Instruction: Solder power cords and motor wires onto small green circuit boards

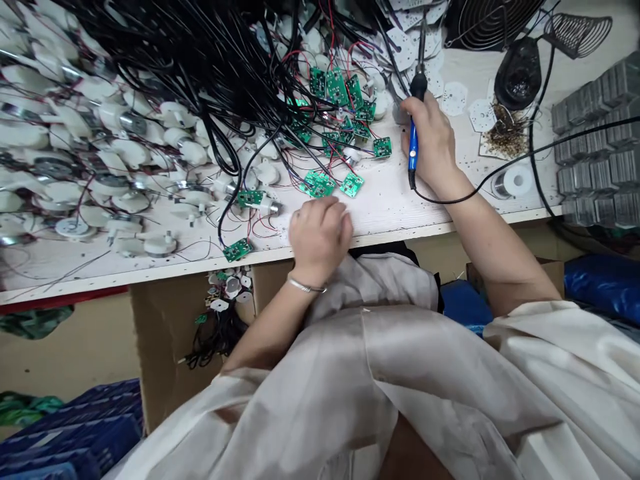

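Note:
My right hand (434, 137) is wrapped round a soldering iron (413, 143) with a blue handle, its tip pointing toward the back of the bench. My left hand (320, 233) rests at the bench's front edge, slightly blurred, its fingers curled in. Whatever those fingers may hold is hidden. Just beyond them lie green circuit boards (317, 183) and one more small board (352, 184). To the left of that hand, a white motor unit (267, 205) lies beside another green board (239, 249), which has a black cable attached.
White motor units (130, 153) with red wires cover the left side, beneath a bundle of black cables (200, 73). At the right are a solder spool (513, 182), a dark iron holder (519, 73), a fan (493, 23) and stacked grey pieces (600, 143). A cardboard box (165, 340) stands below.

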Demonstrator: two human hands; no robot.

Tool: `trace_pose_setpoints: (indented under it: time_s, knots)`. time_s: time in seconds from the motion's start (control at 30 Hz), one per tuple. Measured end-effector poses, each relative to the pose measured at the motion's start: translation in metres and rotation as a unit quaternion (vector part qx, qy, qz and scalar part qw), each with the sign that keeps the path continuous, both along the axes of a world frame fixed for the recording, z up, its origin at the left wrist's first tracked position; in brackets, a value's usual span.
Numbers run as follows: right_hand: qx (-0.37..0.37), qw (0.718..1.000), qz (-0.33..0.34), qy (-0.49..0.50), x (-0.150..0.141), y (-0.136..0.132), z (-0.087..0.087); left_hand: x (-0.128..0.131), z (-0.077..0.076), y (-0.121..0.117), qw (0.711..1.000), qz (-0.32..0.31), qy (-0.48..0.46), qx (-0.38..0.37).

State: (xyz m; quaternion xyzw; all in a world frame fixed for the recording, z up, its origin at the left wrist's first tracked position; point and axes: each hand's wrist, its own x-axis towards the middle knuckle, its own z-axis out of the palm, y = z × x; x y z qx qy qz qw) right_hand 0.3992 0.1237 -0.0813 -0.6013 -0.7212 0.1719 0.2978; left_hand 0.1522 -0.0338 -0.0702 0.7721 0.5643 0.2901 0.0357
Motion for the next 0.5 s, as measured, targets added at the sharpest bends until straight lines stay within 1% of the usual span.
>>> trace_pose_setpoints:
  time_s: [0.07, 0.13, 0.2, 0.27, 0.33, 0.37, 0.43, 0.47, 0.5]
  knots:
    - [-0.013, 1.0, 0.014, 0.006, 0.0, 0.012, -0.002, 0.022, -0.003, 0.015, 0.999, 0.016, 0.032, -0.029]
    - [0.001, 0.999, 0.047, 0.023, 0.003, 0.023, -0.004, 0.034, -0.004, 0.029, 0.996, 0.039, 0.053, -0.061]
    - [0.019, 0.996, 0.077, 0.04, 0.007, 0.03, -0.004, 0.037, -0.005, 0.037, 0.994, 0.045, 0.058, -0.084]
    - [0.031, 0.995, 0.083, 0.046, 0.013, 0.029, 0.002, 0.031, -0.005, 0.039, 0.994, 0.03, 0.054, -0.092]
    - [0.057, 0.996, 0.055, 0.044, 0.019, 0.016, 0.013, 0.02, -0.004, 0.036, 0.995, 0.002, 0.046, -0.085]
    - [0.078, 0.996, 0.028, 0.042, 0.021, 0.006, 0.019, 0.013, -0.003, 0.033, 0.996, -0.013, 0.041, -0.078]
    - [0.134, 0.989, -0.021, 0.056, 0.022, -0.023, 0.03, -0.001, -0.001, 0.026, 0.997, -0.037, 0.029, -0.067]
    - [0.145, 0.985, -0.054, 0.076, 0.021, -0.041, 0.032, -0.007, -0.001, 0.022, 0.997, -0.046, 0.023, -0.065]
    - [0.132, 0.985, -0.059, 0.095, 0.019, -0.058, 0.033, -0.013, 0.0, 0.02, 0.996, -0.052, 0.018, -0.066]
